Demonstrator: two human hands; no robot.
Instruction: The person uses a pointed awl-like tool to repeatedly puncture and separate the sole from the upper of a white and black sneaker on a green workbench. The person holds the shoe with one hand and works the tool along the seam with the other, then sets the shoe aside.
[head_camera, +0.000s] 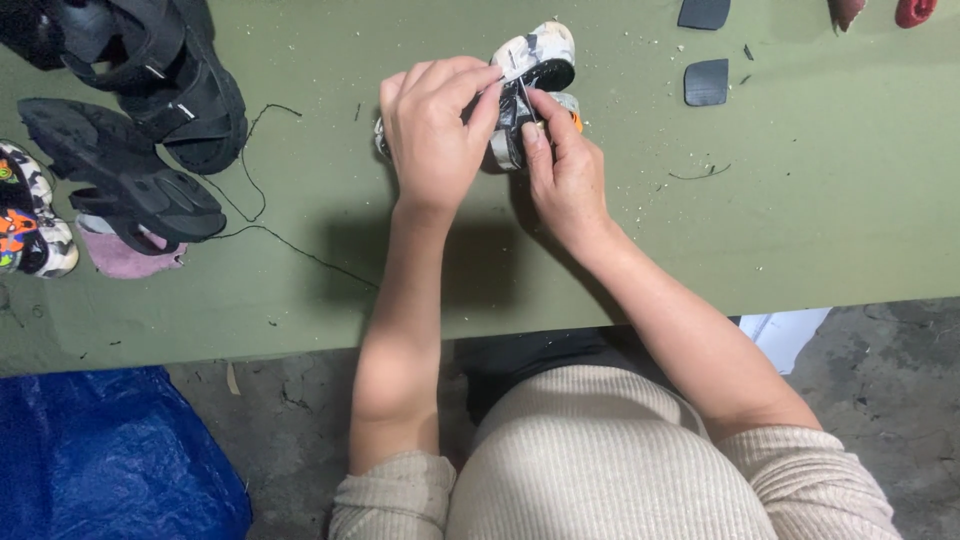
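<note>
1. Left hand: grip closed over a small patterned shoe, held just above the green bench.
2. Right hand: fingertips pinch a thin needle against the shoe.
3. Black sandals: far left on the bench.
4. Black thread: loose, beside the sandals.
5. Black patches: upper right, well apart.

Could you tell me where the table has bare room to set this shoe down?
Right of the hands, between the black patches and the table's near edge, only crumbs. The left end is crowded with black sandals and thread.
</note>
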